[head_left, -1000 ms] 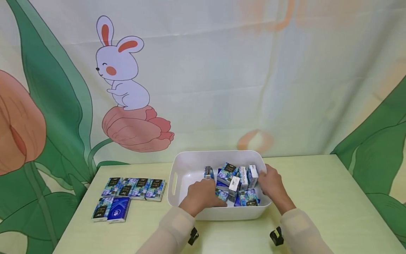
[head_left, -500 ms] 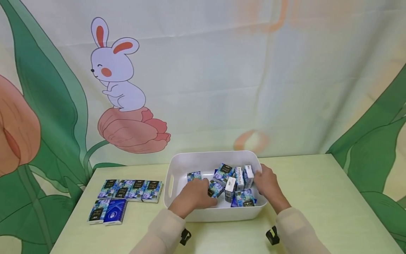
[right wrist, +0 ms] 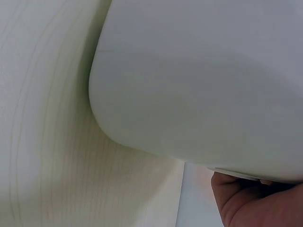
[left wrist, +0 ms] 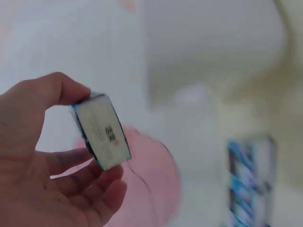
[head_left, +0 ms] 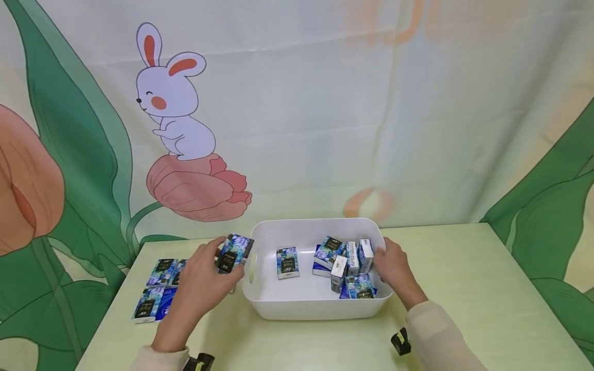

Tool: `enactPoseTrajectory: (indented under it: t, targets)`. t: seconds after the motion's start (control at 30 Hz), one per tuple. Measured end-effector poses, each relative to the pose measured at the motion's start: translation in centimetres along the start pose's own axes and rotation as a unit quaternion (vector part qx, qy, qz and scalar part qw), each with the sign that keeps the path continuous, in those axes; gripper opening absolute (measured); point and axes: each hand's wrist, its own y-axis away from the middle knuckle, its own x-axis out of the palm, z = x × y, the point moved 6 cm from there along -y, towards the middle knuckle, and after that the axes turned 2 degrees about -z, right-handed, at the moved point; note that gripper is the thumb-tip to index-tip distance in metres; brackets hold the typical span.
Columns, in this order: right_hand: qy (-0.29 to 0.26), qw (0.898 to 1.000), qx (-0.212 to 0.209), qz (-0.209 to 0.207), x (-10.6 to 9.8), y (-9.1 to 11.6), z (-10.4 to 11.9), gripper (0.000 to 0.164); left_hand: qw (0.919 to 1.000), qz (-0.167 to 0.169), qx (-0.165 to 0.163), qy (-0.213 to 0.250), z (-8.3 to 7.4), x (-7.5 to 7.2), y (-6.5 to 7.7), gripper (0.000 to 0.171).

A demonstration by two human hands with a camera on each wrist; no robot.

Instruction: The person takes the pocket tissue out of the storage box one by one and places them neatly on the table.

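In the head view, my left hand [head_left: 200,283] pinches a blue floral tissue pack [head_left: 236,250] between thumb and fingers, raised just left of the white plastic bin [head_left: 320,310]. The left wrist view shows the pale side of this pack, with the thumb on one end and fingertips on the other. My right hand [head_left: 395,268] grips the bin's right end; in the right wrist view, its fingers hook into the handle slot there. Inside the bin, one floral pack [head_left: 287,263] lies apart at left, while several packs [head_left: 339,270] cluster at right, some standing on edge.
Left of the bin, floral packs [head_left: 147,304] and a blue pack [head_left: 166,303] lie in two rows on the pale green table [head_left: 487,309], partly hidden by my left hand. A printed curtain [head_left: 301,129] hangs directly behind the table.
My left hand has come up out of the bin and swung left, carrying a floral pack. The lone pack at the bin's left is now uncovered. My right hand keeps its grip on the bin.
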Motion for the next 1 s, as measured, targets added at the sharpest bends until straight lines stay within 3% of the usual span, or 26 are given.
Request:
enactPoseTrajectory:
  t: [0.1, 0.27, 0.37, 0.5, 0.7, 0.8, 0.9, 1.0]
  targets:
    - [-0.003, 1.0, 0.002, 0.0, 0.1, -0.1, -0.1, 0.042, 0.9991, -0.003, -0.034, -0.023, 3.8, -0.1, 1.0, 0.071]
    - [0.002, 1.0, -0.01, 0.001, 0.5, -0.5, 0.0, 0.042, 0.9936, 0.003, -0.077, -0.083, 9.5, 1.0, 2.9, 0.07]
    - [0.008, 1.0, -0.013, 0.0, 0.5, -0.6, 0.0, 0.042, 0.9894, 0.012, -0.088, -0.115, 11.7, 2.0, 3.5, 0.072]
    - [0.008, 1.0, -0.008, 0.0, 0.4, -0.7, -0.1, 0.042, 0.9847, 0.024, -0.099, -0.142, 13.3, 3.4, 3.8, 0.073]
    - [0.001, 1.0, -0.005, 0.001, 0.5, -0.3, -0.2, 0.04, 0.9779, 0.041, -0.107, -0.175, 14.3, 4.6, 3.9, 0.072]
    - [0.003, 1.0, -0.004, 0.0, 0.4, -0.3, -0.2, 0.04, 0.979, 0.038, -0.099, -0.174, 14.0, 4.8, 3.8, 0.072]
    - [0.004, 1.0, -0.002, -0.002, 0.2, -0.3, -0.3, 0.04, 0.9872, 0.014, -0.078, -0.138, 12.3, 4.2, 3.3, 0.071]
    - [0.005, 1.0, -0.004, -0.005, 0.0, -0.3, -0.4, 0.04, 0.995, -0.017, -0.043, -0.088, 8.9, 2.9, 2.3, 0.068]
